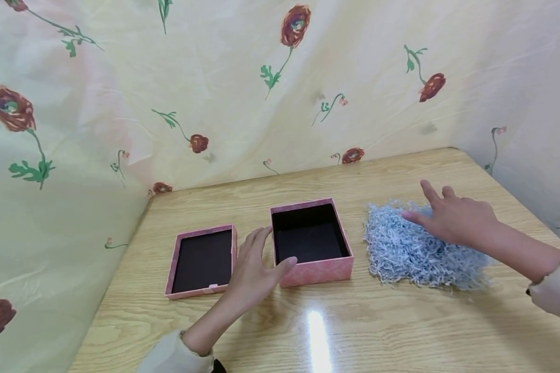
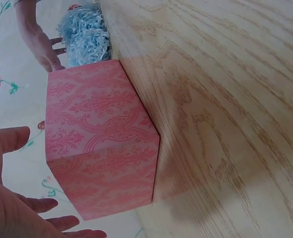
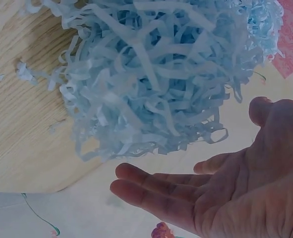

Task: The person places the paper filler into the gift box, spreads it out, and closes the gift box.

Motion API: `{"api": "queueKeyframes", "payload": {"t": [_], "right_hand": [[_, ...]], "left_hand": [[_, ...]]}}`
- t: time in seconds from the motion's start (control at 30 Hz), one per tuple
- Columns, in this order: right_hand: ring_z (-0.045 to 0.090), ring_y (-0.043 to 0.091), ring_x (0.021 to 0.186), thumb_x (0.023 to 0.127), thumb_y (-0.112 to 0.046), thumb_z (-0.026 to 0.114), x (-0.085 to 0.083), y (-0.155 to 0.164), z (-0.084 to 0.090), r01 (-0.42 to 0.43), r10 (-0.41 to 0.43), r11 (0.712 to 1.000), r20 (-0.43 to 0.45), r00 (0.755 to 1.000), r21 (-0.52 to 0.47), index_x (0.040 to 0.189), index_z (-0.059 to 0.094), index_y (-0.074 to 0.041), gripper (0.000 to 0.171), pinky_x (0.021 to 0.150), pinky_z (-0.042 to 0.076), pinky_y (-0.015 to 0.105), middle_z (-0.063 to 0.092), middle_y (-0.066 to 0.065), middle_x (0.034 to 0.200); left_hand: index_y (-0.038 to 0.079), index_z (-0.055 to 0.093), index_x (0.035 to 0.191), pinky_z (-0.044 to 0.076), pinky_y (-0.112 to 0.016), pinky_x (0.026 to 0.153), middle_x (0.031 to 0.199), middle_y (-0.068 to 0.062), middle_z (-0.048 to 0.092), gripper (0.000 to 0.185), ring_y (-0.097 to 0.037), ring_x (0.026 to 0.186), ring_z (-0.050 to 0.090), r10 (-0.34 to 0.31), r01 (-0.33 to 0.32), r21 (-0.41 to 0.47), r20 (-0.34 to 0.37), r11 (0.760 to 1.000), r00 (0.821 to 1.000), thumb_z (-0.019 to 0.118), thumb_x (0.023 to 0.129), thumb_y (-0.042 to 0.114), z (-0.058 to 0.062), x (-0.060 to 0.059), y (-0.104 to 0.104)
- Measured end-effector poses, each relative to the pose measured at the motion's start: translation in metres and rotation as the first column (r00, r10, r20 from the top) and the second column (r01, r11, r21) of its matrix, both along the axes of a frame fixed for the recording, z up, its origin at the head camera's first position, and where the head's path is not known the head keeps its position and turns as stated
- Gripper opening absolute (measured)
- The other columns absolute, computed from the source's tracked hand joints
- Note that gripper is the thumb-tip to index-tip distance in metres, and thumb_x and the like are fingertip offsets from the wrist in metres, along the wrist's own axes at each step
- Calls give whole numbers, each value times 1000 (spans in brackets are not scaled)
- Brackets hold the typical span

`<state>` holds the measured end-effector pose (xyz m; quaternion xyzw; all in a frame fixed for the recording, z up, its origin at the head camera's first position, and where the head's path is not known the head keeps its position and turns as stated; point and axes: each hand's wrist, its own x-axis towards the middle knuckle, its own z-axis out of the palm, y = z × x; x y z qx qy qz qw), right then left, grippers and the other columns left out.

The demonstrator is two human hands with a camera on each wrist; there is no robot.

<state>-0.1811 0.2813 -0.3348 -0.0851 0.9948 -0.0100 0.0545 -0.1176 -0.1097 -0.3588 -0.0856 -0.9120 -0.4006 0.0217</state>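
A pink patterned box [image 1: 316, 272] with a black inside stands uncovered near the middle of the table. My left hand [image 1: 254, 269] hovers at its left front corner, thumb and fingers spread, holding nothing. In the left wrist view the box's outer walls [image 2: 99, 119] show, with a gap between them and the thumb. A pile of pale blue shredded paper [image 1: 401, 254] lies to the right of the box. Over the pile is my right hand [image 1: 462, 217], its fingers extended. The right wrist view shows that hand beside the shredded paper [image 3: 151, 84], gripping none of it.
Left of the box lies its matching pink lid [image 1: 203, 261], inside up, close to my left hand. The wooden table [image 1: 378, 331] ends at a flower-printed cloth [image 1: 233, 93] behind and at both sides. Loose paper shreds lie around the pile.
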Motion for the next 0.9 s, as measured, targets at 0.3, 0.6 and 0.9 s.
{"api": "queueKeyframes", "payload": {"t": [0.3, 0.6, 0.9], "right_hand": [[49, 65, 98, 91, -71, 38, -1, 4, -2, -4, 5, 1000, 59, 998, -21, 147, 16, 12, 103, 56, 46, 60, 29, 51, 131], [28, 74, 112, 86, -73, 46, -5, 7, -10, -18, 24, 998, 96, 995, -67, 148, 16, 11, 108, 73, 37, 75, 21, 51, 136], [20, 77, 114, 87, -60, 59, -7, 11, -20, -79, 104, 980, 128, 986, -181, 147, 20, 9, 99, 83, 27, 80, 16, 51, 137]], "left_hand": [[16, 39, 146, 37, -50, 105, 148, -3, 36, 80, -26, 135, 37, -19, 18, 31, 24, 999, 1000, 74, 82, 46, -1, 0, 3], [14, 34, 148, 40, -49, 103, 148, -7, 33, 78, -28, 129, 45, -70, 65, 86, 60, 994, 996, 73, 85, 38, -2, 0, 6], [11, 31, 148, 46, -48, 97, 149, -8, 32, 81, -32, 130, 42, -45, 25, 155, 127, 988, 991, 74, 84, 38, -5, -2, 8]]}}
